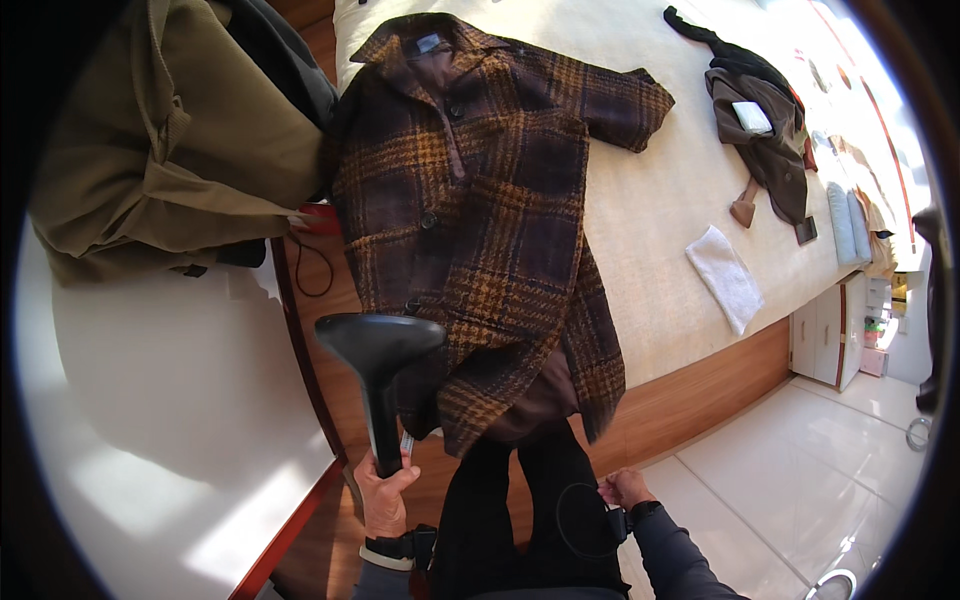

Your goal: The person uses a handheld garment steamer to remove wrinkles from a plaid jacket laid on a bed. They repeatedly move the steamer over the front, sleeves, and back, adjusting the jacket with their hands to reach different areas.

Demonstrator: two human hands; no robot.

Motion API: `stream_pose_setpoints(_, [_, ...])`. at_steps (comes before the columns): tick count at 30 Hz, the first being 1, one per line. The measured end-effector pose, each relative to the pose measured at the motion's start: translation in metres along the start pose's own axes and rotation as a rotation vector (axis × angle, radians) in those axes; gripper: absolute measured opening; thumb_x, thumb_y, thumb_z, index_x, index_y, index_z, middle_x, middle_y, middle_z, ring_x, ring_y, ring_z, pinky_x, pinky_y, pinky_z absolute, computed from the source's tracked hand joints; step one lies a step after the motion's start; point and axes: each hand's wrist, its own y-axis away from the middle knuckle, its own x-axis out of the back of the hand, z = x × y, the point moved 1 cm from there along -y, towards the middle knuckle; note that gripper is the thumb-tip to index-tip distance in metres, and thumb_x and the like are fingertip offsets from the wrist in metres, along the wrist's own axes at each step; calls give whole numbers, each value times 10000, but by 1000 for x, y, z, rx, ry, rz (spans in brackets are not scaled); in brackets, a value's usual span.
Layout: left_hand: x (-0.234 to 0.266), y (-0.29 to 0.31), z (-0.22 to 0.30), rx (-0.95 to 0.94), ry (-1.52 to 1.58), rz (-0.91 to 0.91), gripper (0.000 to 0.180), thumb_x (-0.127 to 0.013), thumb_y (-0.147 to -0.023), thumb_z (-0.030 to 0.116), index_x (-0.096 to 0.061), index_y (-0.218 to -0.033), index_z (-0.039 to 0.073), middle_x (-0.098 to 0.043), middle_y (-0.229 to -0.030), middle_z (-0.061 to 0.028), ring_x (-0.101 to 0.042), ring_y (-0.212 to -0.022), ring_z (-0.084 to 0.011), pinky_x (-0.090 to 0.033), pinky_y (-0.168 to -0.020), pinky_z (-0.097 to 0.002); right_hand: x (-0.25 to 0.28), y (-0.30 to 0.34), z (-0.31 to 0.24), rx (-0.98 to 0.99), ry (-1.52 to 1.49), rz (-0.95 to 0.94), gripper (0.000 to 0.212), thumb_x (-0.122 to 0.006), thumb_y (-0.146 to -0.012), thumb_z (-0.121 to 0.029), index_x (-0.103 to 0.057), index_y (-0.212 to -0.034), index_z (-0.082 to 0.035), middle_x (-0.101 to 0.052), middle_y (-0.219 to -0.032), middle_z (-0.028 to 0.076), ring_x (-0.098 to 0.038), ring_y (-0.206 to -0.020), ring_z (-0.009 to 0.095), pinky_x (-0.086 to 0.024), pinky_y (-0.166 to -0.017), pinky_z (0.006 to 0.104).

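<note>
1. One plaid coat [480, 210], brown and orange check, lies spread face up on the bed [660, 200], collar at the far end, hem hanging over the near edge of the bed. All places below are given from this coat.
2. One garment steamer head [380, 345], black, wide flat nozzle on a slim handle, stands upright just at the coat's lower left front, its nozzle over or against the cloth; contact cannot be told.
3. Left hand [385, 492], below the coat's hem on the left, is closed around the steamer's handle; a watch sits on the wrist.
4. Right hand [625, 490], below the hem on the right, has its fingers curled at a thin black loop of cord or hose [585, 520]; whether it truly grips this cannot be told.
5. One dark lining or second dark garment [540, 400] shows under the coat's hem, between the two hands.
6. One olive-green garment [170, 140], heaped, lies to the coat's left on a white surface [170, 400] with a red edge.
7. One brown garment [765, 130], with black cloth at its top, lies well to the coat's right on the bed.
8. One white folded cloth [725, 275] lies on the bed to the right of the coat's lower half.
9. One white cabinet [830, 335] stands beyond the bed's right corner, on a pale tiled floor [780, 470].
</note>
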Motion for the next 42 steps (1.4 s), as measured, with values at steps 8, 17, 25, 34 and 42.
stream_pose_setpoints(8, [-11,2,2,-11,-65,-22,265,-759,-699,1,-696,-955,20,-641,-854,-16,-600,-795,-121,-484,-769,-266,-107,23,-109,748,30,-451,423,-713,-1003,-325,-615,-1280,-21,-724,-1142,76,-696,-1038,161,-531,-866,319])
stream_pose_setpoints(17, [-7,8,-2,7,-49,-66,266,-767,-737,-47,-695,-984,19,-615,-871,19,-581,-791,-77,-489,-770,-236,-158,45,-148,1033,-272,-521,834,-630,-910,81,-254,-1649,-12,-503,-1532,146,-545,-1344,220,-436,-1102,314])
stream_pose_setpoints(25, [-7,9,-2,36,-103,-71,241,-772,-741,-15,-690,-966,8,-602,-836,21,-569,-771,-71,-482,-737,-240,51,4,-183,1005,92,24,954,-554,-859,156,-162,-1698,-76,-679,-1314,198,-681,-1099,323,-560,-948,396])
stream_pose_setpoints(34, [-24,14,-2,28,-194,-108,233,-762,-725,-2,-683,-943,9,-600,-814,23,-563,-753,-76,-462,-718,-239,-110,63,-159,1684,759,384,761,-825,-860,-261,-464,-1466,24,-562,-1318,228,-556,-1217,416,-512,-991,457])
stream_pose_setpoints(42, [-21,19,-2,38,-149,-67,246,-759,-711,6,-675,-942,8,-597,-825,13,-556,-754,-79,-458,-726,-240,-199,72,-223,1620,673,399,454,-630,-992,-140,-513,-1413,-20,-683,-1177,177,-684,-953,427,-559,-770,510])
